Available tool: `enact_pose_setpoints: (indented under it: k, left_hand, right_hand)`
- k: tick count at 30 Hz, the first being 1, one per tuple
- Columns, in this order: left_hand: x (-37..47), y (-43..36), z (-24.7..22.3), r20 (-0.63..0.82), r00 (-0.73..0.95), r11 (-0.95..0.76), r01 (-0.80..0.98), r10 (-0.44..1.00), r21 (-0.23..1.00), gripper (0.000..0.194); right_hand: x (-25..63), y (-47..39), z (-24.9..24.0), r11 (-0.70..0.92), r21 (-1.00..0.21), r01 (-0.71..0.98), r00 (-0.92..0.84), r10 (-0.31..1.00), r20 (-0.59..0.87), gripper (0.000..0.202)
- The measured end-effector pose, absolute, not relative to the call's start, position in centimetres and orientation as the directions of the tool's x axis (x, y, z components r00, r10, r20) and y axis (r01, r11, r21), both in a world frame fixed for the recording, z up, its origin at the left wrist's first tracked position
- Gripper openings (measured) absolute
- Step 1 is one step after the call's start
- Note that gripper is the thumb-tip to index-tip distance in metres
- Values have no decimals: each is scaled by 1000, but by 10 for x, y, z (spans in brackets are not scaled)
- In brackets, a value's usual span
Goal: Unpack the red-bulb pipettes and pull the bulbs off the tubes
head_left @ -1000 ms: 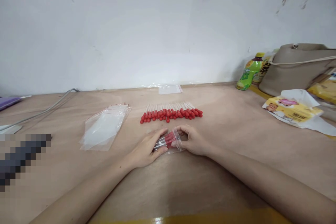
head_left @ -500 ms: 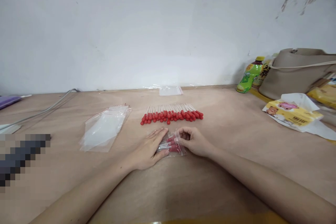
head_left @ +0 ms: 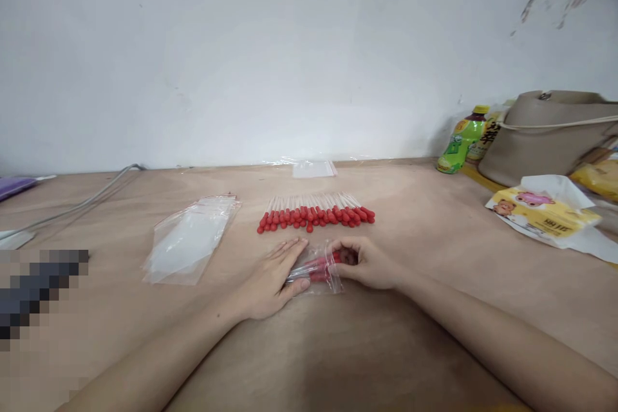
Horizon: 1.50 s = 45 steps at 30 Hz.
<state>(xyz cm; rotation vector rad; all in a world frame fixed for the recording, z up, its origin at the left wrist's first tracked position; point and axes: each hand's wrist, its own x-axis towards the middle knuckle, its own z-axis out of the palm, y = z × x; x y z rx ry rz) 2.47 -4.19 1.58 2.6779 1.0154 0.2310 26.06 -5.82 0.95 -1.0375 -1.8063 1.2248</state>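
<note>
A small clear plastic bag (head_left: 324,286) lies on the table with several red-tipped sticks (head_left: 318,275) inside. Flat on its left part rests my left hand (head_left: 275,280), fingers stretched out. At the bag's right end, my right hand (head_left: 369,262) has thumb and fingers curled in a pinch around the bag's edge and a red tip. Beyond both hands, a row of red-tipped white sticks (head_left: 313,214) lies with the red ends toward me. Several flat clear bags (head_left: 190,241) are spread left of the row.
Another clear bag (head_left: 313,169) lies by the wall. At the right stand a green bottle (head_left: 462,141) and a beige handbag (head_left: 541,141), with a yellow-and-white packet (head_left: 545,212) before them. A grey cable (head_left: 91,199) runs along the left.
My right hand has moved slightly right and its pinch is now at a red tip by the bag's end. My left hand stays flat on the bag.
</note>
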Motion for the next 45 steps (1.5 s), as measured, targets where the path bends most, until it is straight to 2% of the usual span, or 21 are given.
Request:
enact_pose_setpoints:
  k: [5, 8, 13, 15, 18, 21, 23, 24, 25, 27, 29, 31, 33, 37, 39, 42, 45]
  left_hand:
    - [23, -40, 12, 110, 747, -737, 602, 655, 307, 64]
    - [23, -41, 13, 136, 744, -741, 595, 654, 311, 63]
    - [25, -42, 16, 158, 742, -746, 587, 651, 315, 60]
    - [25, -42, 16, 171, 744, -751, 581, 646, 314, 59]
    - [26, -41, 15, 184, 744, -755, 574, 643, 315, 58]
    - [26, -41, 14, 182, 744, -754, 574, 643, 320, 58]
    - [26, -42, 13, 179, 743, -752, 576, 645, 321, 58]
    - [26, -42, 13, 179, 742, -751, 577, 646, 321, 58]
    - [26, -42, 12, 178, 741, -750, 579, 648, 321, 58]
    - [26, -42, 12, 177, 739, -748, 581, 650, 321, 59]
    - [26, -42, 12, 178, 738, -747, 581, 651, 323, 58]
    - [26, -42, 12, 180, 739, -749, 578, 649, 325, 58]
    - [26, -42, 13, 185, 741, -752, 574, 645, 324, 57]
    - [26, -42, 14, 182, 748, -757, 567, 638, 323, 57]
    - [27, -42, 15, 181, 752, -761, 563, 633, 322, 57]
    - [26, -42, 14, 179, 754, -763, 564, 632, 317, 58]
    - [26, -41, 12, 171, 753, -759, 570, 636, 314, 58]
  right_hand:
    - [281, -46, 16, -79, -996, -34, -448, 892, -55, 33]
    - [295, -42, 23, -130, -991, -42, -429, 898, -99, 31]
    - [324, -39, 50, -34, -995, 95, -303, 951, -62, 33]
    - [334, -38, 64, 64, -987, 145, -189, 981, 36, 34]
    - [338, -34, 81, 263, -939, 220, -17, 964, 266, 33]
    - [324, -20, 83, 472, -787, 398, 24, 852, 523, 28]
    - [309, -7, 75, 565, -580, 587, -44, 738, 674, 21]
    - [301, 0, 69, 594, -452, 665, -139, 694, 707, 17]
    - [294, 7, 63, 626, -330, 706, -246, 654, 715, 15]
    - [282, 19, 49, 664, -167, 729, -409, 618, 672, 18]
    - [275, 26, 38, 664, -66, 745, -494, 615, 615, 21]
    - [273, 27, 34, 663, -14, 748, -541, 623, 565, 19]
    - [276, 21, 37, 692, -40, 721, -570, 624, 535, 17]
    - [282, -7, 46, 711, -270, 649, -478, 658, 582, 20]
    - [283, -24, 43, 658, -382, 649, -352, 705, 616, 20]
    - [280, -45, 26, 491, -582, 648, -135, 826, 547, 23]
    - [274, -58, 8, 402, -705, 584, -114, 901, 419, 23]
